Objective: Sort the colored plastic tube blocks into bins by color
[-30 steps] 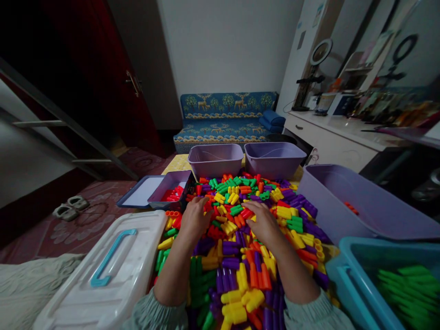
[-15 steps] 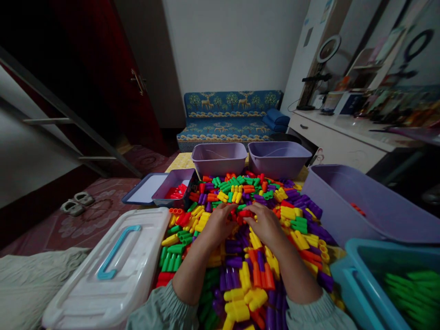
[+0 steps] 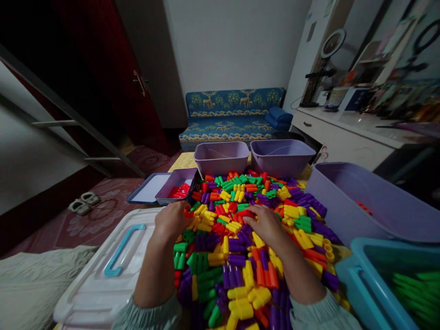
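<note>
A spread of bullet-shaped plastic building blocks (image 3: 237,246) in red, yellow, green, purple and orange lies in front of me. My left hand (image 3: 172,221) is at the left side of the spread, above the edge of a white lid. Its fingers are closed on a red block (image 3: 188,213), partly hidden by them. Over the middle of the spread, my right hand (image 3: 264,222) has thumb and fingers closed around another red block (image 3: 244,213). Just beyond my left hand stands a dark-rimmed box (image 3: 165,195) with several red blocks inside.
Two purple bins (image 3: 222,159) stand at the far edge. A larger purple bin (image 3: 343,201) and a teal bin (image 3: 364,279) holding green blocks are at the right. The white lid (image 3: 99,275) with a blue handle lies left. A patterned sofa (image 3: 233,126) is behind.
My left hand has moved left, away from my right hand, carrying a red block toward the dark-rimmed box. My right hand has stayed over the middle with a red block.
</note>
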`<state>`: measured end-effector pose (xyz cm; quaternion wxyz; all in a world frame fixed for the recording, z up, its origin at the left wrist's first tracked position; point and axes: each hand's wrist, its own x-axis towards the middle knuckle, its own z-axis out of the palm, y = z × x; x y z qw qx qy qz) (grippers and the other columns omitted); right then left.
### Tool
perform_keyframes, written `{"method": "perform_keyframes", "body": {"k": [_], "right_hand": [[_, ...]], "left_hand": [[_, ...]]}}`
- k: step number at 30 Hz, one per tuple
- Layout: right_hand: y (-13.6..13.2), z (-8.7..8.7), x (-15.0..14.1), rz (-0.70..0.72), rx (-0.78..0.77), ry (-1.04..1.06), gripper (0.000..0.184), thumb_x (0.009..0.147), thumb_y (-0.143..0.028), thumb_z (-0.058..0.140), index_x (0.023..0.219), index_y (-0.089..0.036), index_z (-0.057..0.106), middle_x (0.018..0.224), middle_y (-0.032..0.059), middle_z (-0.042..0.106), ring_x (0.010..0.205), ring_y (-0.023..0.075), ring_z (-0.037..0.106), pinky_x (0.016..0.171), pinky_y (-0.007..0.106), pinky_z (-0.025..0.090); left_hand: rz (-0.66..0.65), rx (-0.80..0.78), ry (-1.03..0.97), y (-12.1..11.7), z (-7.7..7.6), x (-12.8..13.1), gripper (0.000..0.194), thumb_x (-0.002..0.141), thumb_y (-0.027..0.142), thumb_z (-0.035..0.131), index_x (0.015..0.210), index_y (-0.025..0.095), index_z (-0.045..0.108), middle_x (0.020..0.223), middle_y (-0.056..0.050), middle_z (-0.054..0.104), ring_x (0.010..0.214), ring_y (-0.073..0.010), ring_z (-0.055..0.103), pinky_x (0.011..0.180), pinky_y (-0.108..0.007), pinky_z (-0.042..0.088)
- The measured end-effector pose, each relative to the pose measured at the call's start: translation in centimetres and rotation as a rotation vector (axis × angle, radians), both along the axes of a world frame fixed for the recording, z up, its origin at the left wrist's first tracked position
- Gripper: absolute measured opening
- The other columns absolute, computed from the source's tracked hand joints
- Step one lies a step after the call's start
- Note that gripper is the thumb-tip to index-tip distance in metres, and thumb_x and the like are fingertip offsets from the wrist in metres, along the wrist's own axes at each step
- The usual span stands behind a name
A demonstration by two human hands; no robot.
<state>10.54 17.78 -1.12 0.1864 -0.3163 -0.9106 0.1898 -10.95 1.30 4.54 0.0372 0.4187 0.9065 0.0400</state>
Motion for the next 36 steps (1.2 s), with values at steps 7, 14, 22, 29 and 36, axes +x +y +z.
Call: {"method": "perform_keyframes", "body": {"k": [7, 14, 22, 29, 36], "right_hand": [[0.2, -0.3, 0.0, 0.017, -0.008, 0.013, 0.018, 0.081, -0.026, 0.058, 0.092, -0.02, 0.072, 0.095, 0.007, 0.07, 0.088, 0.0215, 0.063, 0.079, 0.031, 0.046], [0.4, -0.5, 0.0, -0.015, -0.043, 0.099, 0.02, 0.081, -0.026, 0.058, 0.095, -0.022, 0.072, 0.095, 0.0051, 0.072, 0.09, 0.0211, 0.064, 0.082, 0.031, 0.046], [0.6, 0.2, 0.4, -0.057, -0.096, 0.158, 0.02, 0.078, -0.02, 0.058, 0.092, -0.022, 0.072, 0.095, 0.0047, 0.072, 0.087, 0.0202, 0.065, 0.08, 0.03, 0.047], [1.4, 2.0, 2.1, -0.166, -0.146, 0.169, 0.025, 0.08, -0.032, 0.057, 0.098, -0.022, 0.07, 0.082, 0.0034, 0.071, 0.072, 0.018, 0.064, 0.063, 0.026, 0.045], [1.2, 4.0, 3.0, -0.193, -0.151, 0.229, 0.027, 0.08, -0.043, 0.055, 0.082, -0.019, 0.067, 0.07, 0.0027, 0.066, 0.063, 0.0165, 0.059, 0.058, 0.025, 0.04]], "left_hand": [[-0.092, 0.057, -0.052, 1.2, -1.5, 0.4, 0.029, 0.074, 0.018, 0.056, 0.099, 0.02, 0.07, 0.097, -0.011, 0.072, 0.095, -0.0273, 0.066, 0.078, -0.032, 0.048], [-0.318, 0.637, -0.214, 4.2, -2.2, 2.7, 0.054, 0.074, 0.017, 0.062, 0.128, 0.02, 0.055, 0.121, -0.011, 0.059, 0.1, -0.0201, 0.061, 0.084, -0.031, 0.05], [-0.529, 0.105, -0.339, 2.7, -2.3, 2.9, 0.038, 0.063, 0.023, 0.074, 0.1, 0.026, 0.073, 0.095, -0.004, 0.072, 0.084, -0.0214, 0.064, 0.072, -0.027, 0.046], [-0.289, 0.471, -0.374, 5.2, -3.6, 4.4, 0.038, 0.081, 0.027, 0.059, 0.116, 0.014, 0.064, 0.07, -0.004, 0.067, 0.062, -0.0149, 0.059, 0.057, -0.023, 0.038], [-0.307, 0.71, -0.484, 6.0, -4.0, 6.0, 0.046, 0.084, 0.03, 0.057, 0.128, 0.018, 0.053, 0.096, -0.007, 0.069, 0.063, -0.0125, 0.059, 0.06, -0.024, 0.044]]}}
